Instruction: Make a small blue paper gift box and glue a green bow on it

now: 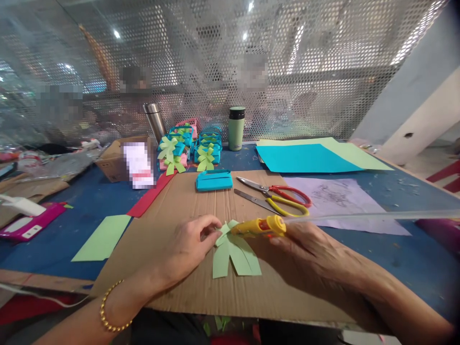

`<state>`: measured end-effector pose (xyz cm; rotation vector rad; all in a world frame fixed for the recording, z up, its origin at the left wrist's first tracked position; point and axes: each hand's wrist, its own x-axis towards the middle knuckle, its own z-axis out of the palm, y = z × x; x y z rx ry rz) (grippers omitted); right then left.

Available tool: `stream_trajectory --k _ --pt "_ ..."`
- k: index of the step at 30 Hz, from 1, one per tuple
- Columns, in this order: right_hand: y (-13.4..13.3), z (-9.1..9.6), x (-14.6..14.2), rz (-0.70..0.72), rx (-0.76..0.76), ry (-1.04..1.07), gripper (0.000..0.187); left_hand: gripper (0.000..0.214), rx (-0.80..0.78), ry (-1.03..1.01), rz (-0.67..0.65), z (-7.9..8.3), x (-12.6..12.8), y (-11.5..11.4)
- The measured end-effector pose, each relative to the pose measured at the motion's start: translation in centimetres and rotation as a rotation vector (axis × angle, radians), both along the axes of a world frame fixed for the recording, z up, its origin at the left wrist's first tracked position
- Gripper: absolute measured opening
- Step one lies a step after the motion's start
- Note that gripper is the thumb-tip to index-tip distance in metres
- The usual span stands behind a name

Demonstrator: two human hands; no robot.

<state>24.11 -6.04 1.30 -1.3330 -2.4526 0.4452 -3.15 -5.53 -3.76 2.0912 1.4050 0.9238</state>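
Observation:
My left hand pinches the upper left part of a light green paper bow, whose cut tails spread toward me on the cardboard. In my right hand is a yellow hot glue gun, its nozzle end at the top of the bow; a long translucent glue stick sticks out of its back. Whether the nozzle touches the paper I cannot tell. Beyond my hands lies a small folded blue paper piece. Scissors with one red and one yellow handle rest open to its right.
The cardboard sheet covers the table's middle. Behind it stand finished paper baskets with green bows, a green bottle and a steel flask. Blue paper and lilac paper lie right; green paper and a small box, left.

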Motion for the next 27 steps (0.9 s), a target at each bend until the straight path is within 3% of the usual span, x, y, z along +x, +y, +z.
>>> stream_trajectory --k 3,9,15,27 --pt "0.0 0.1 -0.1 0.057 -0.047 0.016 0.032 0.007 -0.004 0.021 0.000 0.1 0.0 0.1" --pt "0.1 0.6 0.0 0.018 -0.121 0.058 0.033 0.010 -0.011 0.064 -0.010 0.7 -0.1 0.0" --pt "0.2 0.5 0.0 0.020 -0.141 0.019 0.039 0.014 0.010 0.085 -0.057 0.7 -0.1 0.1" --pt "-0.2 1.3 -0.3 0.003 -0.156 0.093 0.032 0.017 -0.028 0.104 -0.114 1.2 -0.1 0.1"
